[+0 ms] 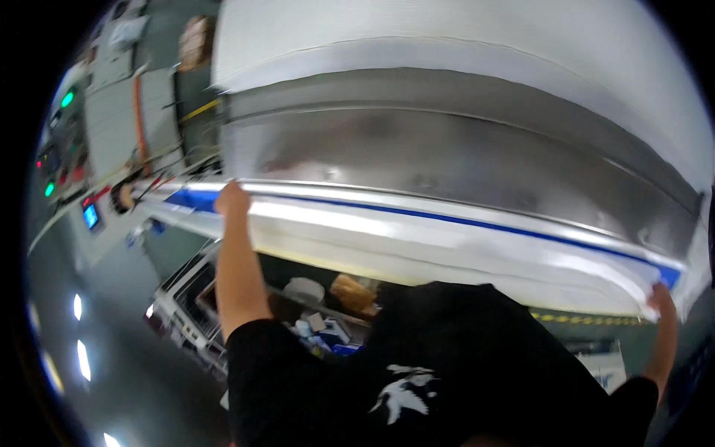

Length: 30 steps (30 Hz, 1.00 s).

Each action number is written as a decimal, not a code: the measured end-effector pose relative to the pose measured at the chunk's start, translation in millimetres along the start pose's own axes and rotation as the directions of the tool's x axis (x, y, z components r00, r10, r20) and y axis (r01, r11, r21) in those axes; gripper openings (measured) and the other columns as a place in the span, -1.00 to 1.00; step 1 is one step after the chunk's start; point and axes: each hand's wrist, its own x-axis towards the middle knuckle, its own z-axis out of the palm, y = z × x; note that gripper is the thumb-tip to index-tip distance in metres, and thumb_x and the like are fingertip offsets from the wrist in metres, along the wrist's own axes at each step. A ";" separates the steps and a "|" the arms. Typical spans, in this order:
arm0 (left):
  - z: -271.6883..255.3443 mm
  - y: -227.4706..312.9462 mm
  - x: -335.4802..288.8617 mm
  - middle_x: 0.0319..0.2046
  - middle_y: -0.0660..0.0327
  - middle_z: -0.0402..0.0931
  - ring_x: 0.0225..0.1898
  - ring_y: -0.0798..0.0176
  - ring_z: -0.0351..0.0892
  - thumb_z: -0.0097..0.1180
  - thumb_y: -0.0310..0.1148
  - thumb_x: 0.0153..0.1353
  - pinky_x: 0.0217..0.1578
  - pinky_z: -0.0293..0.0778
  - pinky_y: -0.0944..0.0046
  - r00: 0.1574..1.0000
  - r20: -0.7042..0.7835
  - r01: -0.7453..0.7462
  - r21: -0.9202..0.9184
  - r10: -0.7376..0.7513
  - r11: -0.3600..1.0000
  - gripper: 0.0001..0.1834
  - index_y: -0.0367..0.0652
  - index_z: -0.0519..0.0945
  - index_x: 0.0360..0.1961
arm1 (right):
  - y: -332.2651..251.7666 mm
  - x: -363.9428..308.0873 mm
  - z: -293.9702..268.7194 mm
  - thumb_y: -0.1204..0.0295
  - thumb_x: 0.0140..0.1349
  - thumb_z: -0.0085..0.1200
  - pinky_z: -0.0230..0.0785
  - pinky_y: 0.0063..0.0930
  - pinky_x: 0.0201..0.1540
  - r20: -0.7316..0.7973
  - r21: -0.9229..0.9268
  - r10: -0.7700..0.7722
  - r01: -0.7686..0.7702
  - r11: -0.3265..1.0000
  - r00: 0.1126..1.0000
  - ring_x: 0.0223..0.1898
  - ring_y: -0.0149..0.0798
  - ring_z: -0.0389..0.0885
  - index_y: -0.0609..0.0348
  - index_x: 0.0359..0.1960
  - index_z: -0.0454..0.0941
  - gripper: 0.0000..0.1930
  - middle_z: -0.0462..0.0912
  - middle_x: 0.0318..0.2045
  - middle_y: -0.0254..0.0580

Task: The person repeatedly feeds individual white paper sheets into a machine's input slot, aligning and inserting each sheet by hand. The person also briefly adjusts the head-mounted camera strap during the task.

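Note:
My arms are spread wide along a long machine. A white sheet (417, 231) of cloth or film stretches between my hands, below a bright metal bar (357, 195). Along the bar runs a blue strip (447, 218), wider at both ends. My left hand (233, 198) is closed at the sheet's upper left edge, against the bar; what lies inside its fingers is hidden. At the far right, my right hand (660, 298) has its fingers closed on the sheet's right end, just below the blue corner.
Beyond the bar rises a grey metal panel (447, 149), with broad white material (484, 37) above it. Below the sheet stands an open box of odds and ends (320, 328). A small lit screen (91, 216) and green lamps are at the left.

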 end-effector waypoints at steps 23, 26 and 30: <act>-18.7 116.3 41.4 -0.02 0.01 0.45 0.01 -0.06 0.42 0.04 -0.20 0.16 0.02 0.32 -0.01 0.652 -0.753 -0.504 -0.344 0.088 0.792 -0.59 -0.15 0.44 0.00 | -304.3 -77.7 -338.4 0.31 0.12 -0.02 0.38 -0.05 -0.24 -0.536 0.403 -0.034 0.292 0.867 0.843 -0.27 0.12 0.56 0.14 -0.35 0.54 -0.81 0.60 -0.39 0.06; -34.0 140.0 53.8 0.04 0.06 0.40 0.08 0.01 0.35 0.00 -0.20 0.18 0.12 0.23 0.01 0.632 -0.772 -0.585 -0.419 0.067 0.695 -0.59 -0.12 0.43 0.03 | -400.3 -105.7 -432.6 0.27 0.15 -0.04 0.38 -0.11 -0.26 -0.646 0.312 -0.194 0.487 0.816 0.739 -0.31 0.08 0.56 0.13 -0.33 0.55 -0.78 0.60 -0.42 0.00; -41.3 148.4 58.3 0.05 0.09 0.38 0.11 0.04 0.32 -0.02 -0.20 0.17 0.18 0.15 0.02 0.673 -0.740 -0.566 -0.521 -0.006 0.639 -0.59 -0.11 0.43 0.03 | -528.9 -130.0 -557.1 0.29 0.16 -0.04 0.36 -0.23 -0.32 -0.764 0.156 -0.386 0.729 0.667 0.517 -0.39 0.02 0.54 0.12 -0.32 0.53 -0.80 0.59 -0.45 -0.07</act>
